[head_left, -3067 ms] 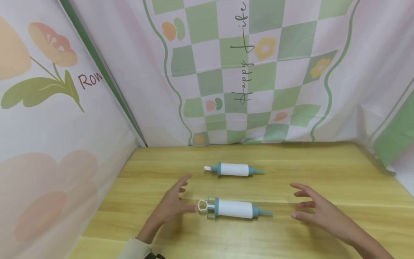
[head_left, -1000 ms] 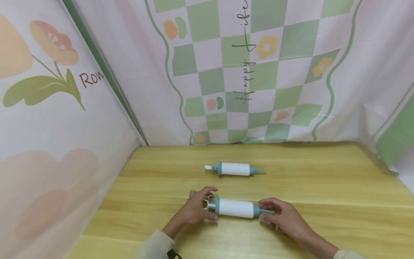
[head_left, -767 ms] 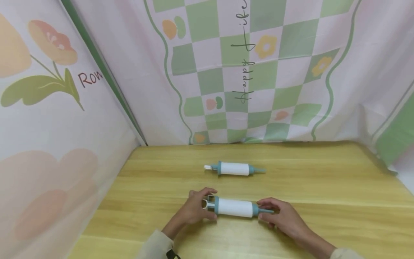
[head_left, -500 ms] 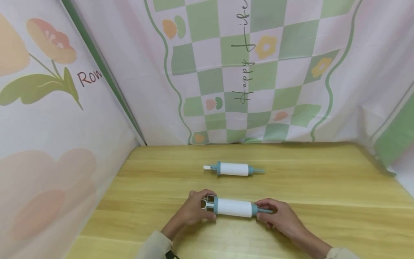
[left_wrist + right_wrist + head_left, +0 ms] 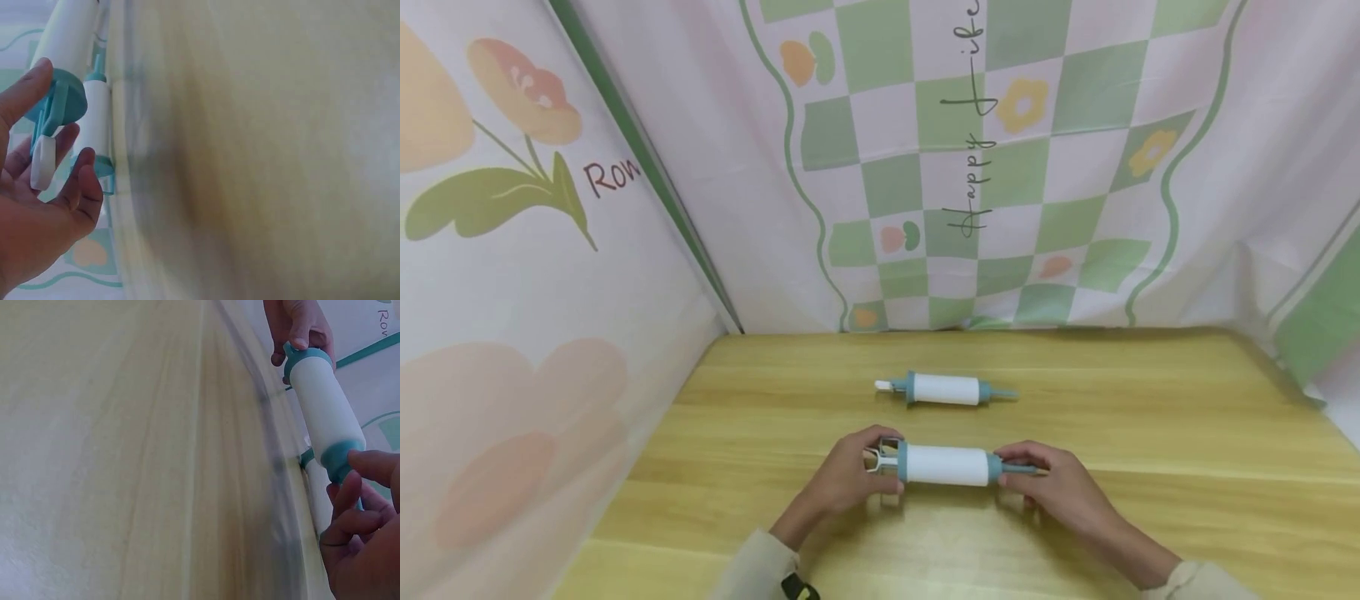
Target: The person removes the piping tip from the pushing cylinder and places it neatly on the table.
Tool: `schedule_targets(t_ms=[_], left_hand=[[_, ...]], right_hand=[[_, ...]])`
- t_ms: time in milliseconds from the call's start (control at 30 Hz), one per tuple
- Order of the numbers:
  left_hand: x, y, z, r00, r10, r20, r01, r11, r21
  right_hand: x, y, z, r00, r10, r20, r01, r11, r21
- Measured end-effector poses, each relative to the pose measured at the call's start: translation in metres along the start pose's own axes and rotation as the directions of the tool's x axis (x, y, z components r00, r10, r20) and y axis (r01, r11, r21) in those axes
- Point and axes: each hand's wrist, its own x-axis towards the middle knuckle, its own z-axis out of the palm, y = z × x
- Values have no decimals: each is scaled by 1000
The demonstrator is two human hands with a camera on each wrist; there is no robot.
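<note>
Both hands hold a large syringe (image 5: 946, 465) with a white barrel, teal ends, a thin teal tip and a white pull loop. It lies level, just above the wooden table (image 5: 730, 508). My left hand (image 5: 842, 477) grips the flange end, thumb on the near side and fingers on the far side, around the white loop (image 5: 44, 164). My right hand (image 5: 1071, 487) pinches the teal nose (image 5: 339, 460) between thumb and fingers. A second, similar syringe (image 5: 946, 389) rests on the table farther back, parallel to the held one, and neither hand touches it.
A checked green-and-white curtain (image 5: 947, 167) hangs behind the table's back edge. Another flowered curtain (image 5: 550, 283) closes the left side, and a green-and-white cloth (image 5: 1318, 333) hangs at the right.
My hands came in from both sides and took hold of the nearer syringe at its two ends. It has since risen slightly off the table. The back syringe stays put.
</note>
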Motion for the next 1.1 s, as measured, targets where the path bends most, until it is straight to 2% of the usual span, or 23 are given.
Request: schedule_targets(t_ms=[167, 367, 500, 800, 933, 1100], left_hand=[[-2, 5, -4, 1000, 29, -12, -29, 1000, -8], [-4, 7, -4, 996, 82, -23, -85, 989, -118], [-5, 13, -4, 992, 120, -35, -124, 976, -180], [-8, 23, -5, 985, 156, -71, -167, 966, -197], [-9, 24, -3, 980, 176, -94, -191, 966, -176], [-10, 27, -2, 970, 206, -129, -224, 963, -150]], right_hand=[[-1, -4, -3, 1000, -4, 9, 4, 1000, 9], [-8, -12, -6, 1000, 2, -31, -1, 999, 35], [-11, -18, -7, 998, -25, -63, 28, 998, 48], [-17, -24, -7, 996, -34, -85, 39, 998, 54], [-19, -27, -11, 996, -66, -56, 69, 996, 55], [-20, -30, -16, 991, -124, 40, 120, 988, 96]])
